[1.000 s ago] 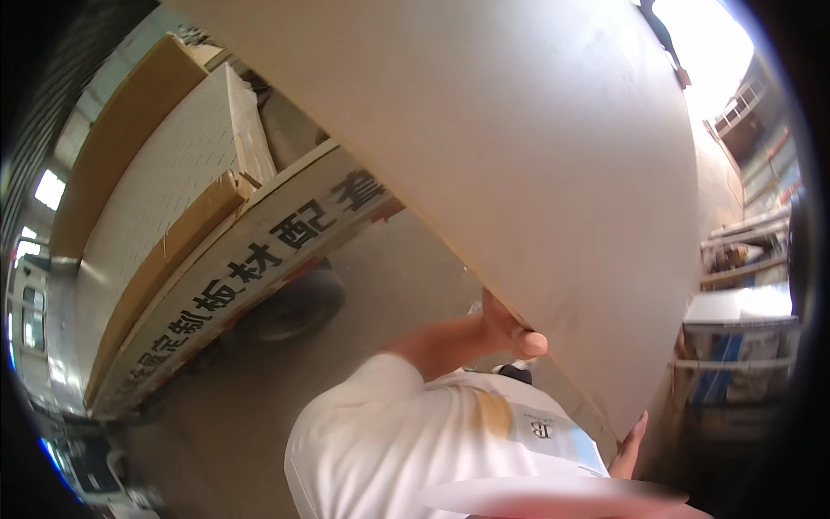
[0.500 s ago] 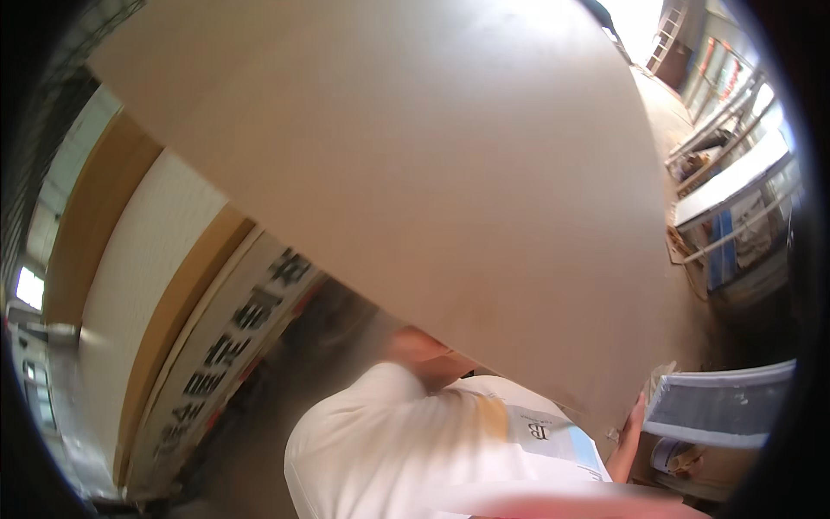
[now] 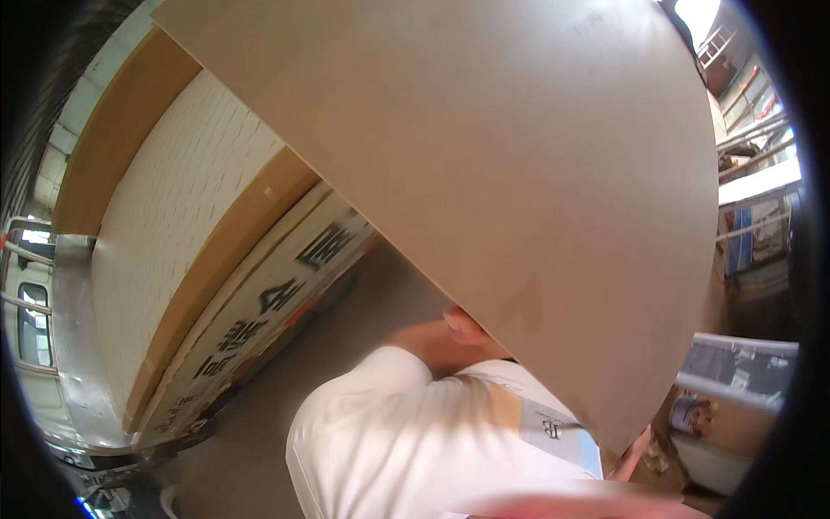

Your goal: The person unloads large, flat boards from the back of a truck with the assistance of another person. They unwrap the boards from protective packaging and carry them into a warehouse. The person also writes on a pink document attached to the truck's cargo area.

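Observation:
A large flat beige board [image 3: 484, 164] fills most of the view, tilted, with one long edge running from the upper left to the lower right. My left hand [image 3: 465, 327] grips that edge near its lower part. Some of its fingers are hidden behind the board. At the board's bottom corner, on the right, my right hand [image 3: 635, 454] holds the other side, and only part of it shows. My left arm, in a white sleeve, is bent close beneath the edge.
To the left, a truck bed [image 3: 82, 346] carries a thick stack of white sheets [image 3: 186, 169] with brown cardboard [image 3: 229, 216] along its sides. A shelf or rack with a dark panel [image 3: 739, 368] stands at the lower right. Metal racks [image 3: 761, 164] line the far right.
The view has turned left, so the board sits further right in the picture. More of the truck bed and its stack shows. Both hands have stayed on the board.

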`<action>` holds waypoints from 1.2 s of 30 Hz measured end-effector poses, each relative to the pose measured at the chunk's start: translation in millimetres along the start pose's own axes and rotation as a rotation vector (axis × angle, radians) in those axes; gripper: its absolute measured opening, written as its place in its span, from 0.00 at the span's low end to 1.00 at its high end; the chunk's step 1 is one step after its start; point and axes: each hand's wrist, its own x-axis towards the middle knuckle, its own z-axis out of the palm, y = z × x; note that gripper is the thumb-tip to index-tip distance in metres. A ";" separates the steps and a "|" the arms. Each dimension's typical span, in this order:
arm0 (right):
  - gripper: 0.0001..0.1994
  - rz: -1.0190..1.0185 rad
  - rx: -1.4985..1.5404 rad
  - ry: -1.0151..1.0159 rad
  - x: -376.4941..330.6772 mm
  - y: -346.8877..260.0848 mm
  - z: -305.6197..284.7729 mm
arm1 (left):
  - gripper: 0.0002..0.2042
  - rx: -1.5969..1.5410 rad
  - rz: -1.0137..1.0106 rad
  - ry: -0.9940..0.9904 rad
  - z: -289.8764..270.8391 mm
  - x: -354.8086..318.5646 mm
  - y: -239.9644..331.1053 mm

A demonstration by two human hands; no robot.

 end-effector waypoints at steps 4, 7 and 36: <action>0.36 -0.016 -0.064 0.016 -113.7 66.7 0.0 | 0.30 -0.080 0.029 0.013 34.9 -99.6 91.3; 0.36 -0.039 -0.112 -0.003 -181.9 119.0 -5.1 | 0.30 -0.138 0.060 0.028 54.6 -176.4 148.9; 0.37 -0.135 -0.120 0.107 -781.6 654.2 -134.3 | 0.24 0.461 -0.051 0.880 228.8 -803.6 746.8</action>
